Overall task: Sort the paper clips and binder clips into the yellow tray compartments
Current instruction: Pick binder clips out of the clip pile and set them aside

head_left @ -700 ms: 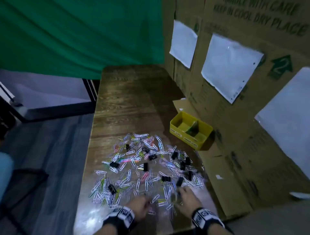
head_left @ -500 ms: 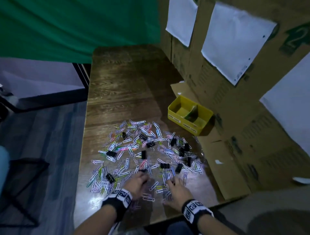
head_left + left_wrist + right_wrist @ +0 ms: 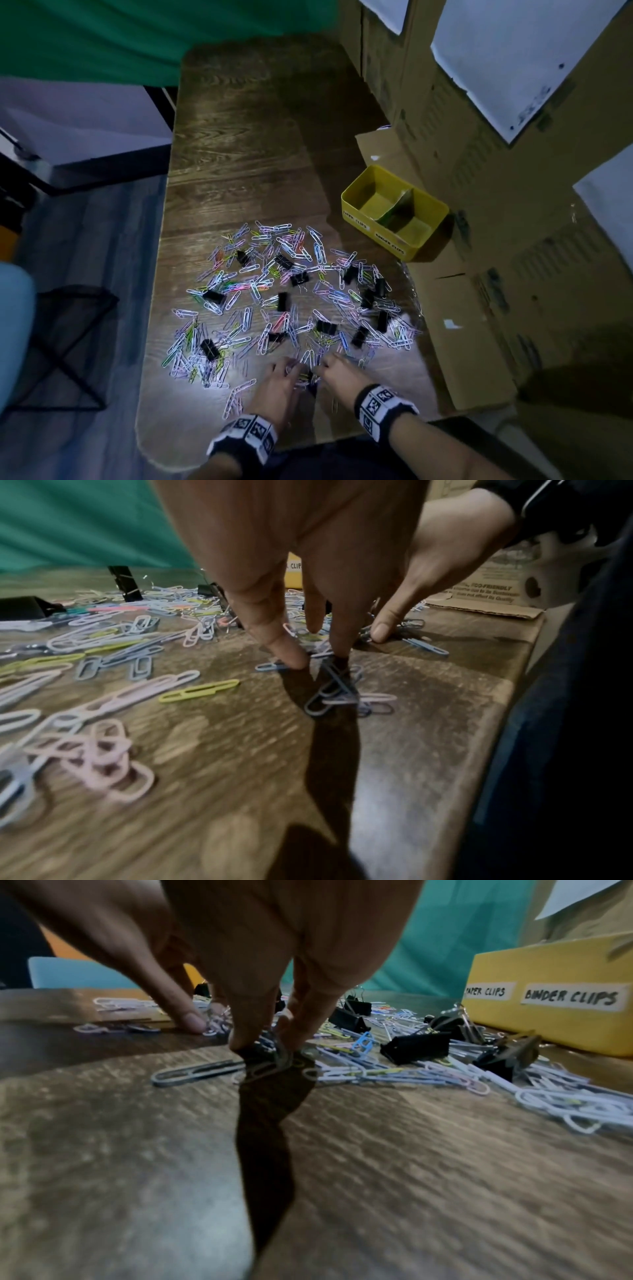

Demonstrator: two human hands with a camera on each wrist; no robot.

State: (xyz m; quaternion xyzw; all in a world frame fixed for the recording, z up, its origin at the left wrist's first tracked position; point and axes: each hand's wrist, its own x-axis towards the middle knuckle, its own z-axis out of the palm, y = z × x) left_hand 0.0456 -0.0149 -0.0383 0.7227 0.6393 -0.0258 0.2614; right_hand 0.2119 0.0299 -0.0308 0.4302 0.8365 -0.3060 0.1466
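Coloured paper clips (image 3: 246, 318) and several black binder clips (image 3: 326, 327) lie scattered on the wooden table (image 3: 239, 137). The yellow tray (image 3: 352, 202) stands at the far right, with a green divider between two compartments labelled PAPER CLIPS (image 3: 484, 991) and BINDER CLIPS (image 3: 571, 997). Both hands work side by side at the pile's near edge. My left hand (image 3: 291, 368) pinches a few blue paper clips (image 3: 329, 693) against the table. My right hand (image 3: 325, 368) pinches a small tangle of paper clips (image 3: 274, 1058) between thumb and fingers. A binder clip (image 3: 414, 1047) lies just right of it.
Cardboard walls (image 3: 513, 240) with white sheets rise along the right side, and a flat cardboard flap (image 3: 455, 342) lies on the table beside the pile. A green cloth (image 3: 137, 34) hangs at the back. A black wire stand (image 3: 68, 342) is on the floor to the left.
My hands have drawn together at the near edge of the pile and now almost touch. The head view has tilted down towards the table.
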